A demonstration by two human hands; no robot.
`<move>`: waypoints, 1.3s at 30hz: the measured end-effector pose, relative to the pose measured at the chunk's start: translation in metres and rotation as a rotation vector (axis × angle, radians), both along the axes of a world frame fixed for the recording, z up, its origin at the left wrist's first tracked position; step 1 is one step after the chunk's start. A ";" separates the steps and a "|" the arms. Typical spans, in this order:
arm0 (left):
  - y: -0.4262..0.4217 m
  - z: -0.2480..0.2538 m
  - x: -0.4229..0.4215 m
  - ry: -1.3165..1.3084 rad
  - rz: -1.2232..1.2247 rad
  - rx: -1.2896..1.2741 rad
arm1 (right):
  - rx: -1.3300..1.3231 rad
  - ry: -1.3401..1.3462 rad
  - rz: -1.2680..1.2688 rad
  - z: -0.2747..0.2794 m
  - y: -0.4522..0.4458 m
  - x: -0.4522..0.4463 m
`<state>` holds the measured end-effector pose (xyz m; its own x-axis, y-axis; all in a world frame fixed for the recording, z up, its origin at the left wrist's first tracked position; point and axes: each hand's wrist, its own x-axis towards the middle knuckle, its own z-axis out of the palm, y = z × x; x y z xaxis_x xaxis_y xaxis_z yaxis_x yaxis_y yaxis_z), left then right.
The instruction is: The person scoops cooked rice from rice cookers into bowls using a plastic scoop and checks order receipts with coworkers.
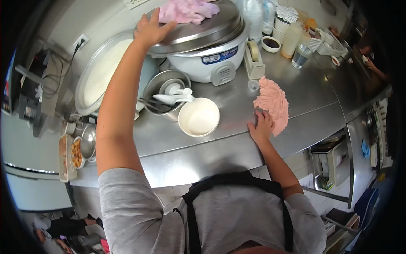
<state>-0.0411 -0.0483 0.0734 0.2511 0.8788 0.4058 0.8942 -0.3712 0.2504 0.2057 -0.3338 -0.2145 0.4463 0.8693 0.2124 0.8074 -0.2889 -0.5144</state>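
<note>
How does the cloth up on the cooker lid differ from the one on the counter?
The lid cloth is pink shading to lilac; the counter cloth is salmon pink. The lid cloth is bunched up on the metal lid; the counter cloth lies more spread out on the metal counter. The right hand touches the counter cloth; the left hand is beside the lid cloth. Both are creased.

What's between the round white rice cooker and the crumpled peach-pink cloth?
In the head view, a boxy cream tape dispenser and a small clear round cup sit between the rice cooker and the cloth.
</note>
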 end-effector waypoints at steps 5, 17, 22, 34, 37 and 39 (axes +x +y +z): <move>-0.098 -0.017 -0.039 -0.280 -0.077 0.019 | 0.355 0.174 0.199 0.038 0.033 -0.009; -0.219 -0.198 -0.055 -0.281 0.256 -0.549 | 0.221 -0.533 0.981 0.154 0.114 -0.158; -0.209 -0.204 -0.116 -0.244 0.294 -0.475 | -0.101 -0.786 0.806 0.151 0.136 -0.191; -0.212 -0.157 -0.274 -0.310 0.087 -0.614 | -0.689 -0.625 0.678 0.195 0.179 -0.238; -0.222 -0.147 -0.300 -0.381 0.004 -0.673 | -0.672 -0.677 0.593 0.163 0.200 -0.228; -0.226 -0.146 -0.316 -0.464 -0.033 -0.697 | -0.662 -0.538 0.595 0.154 0.203 -0.228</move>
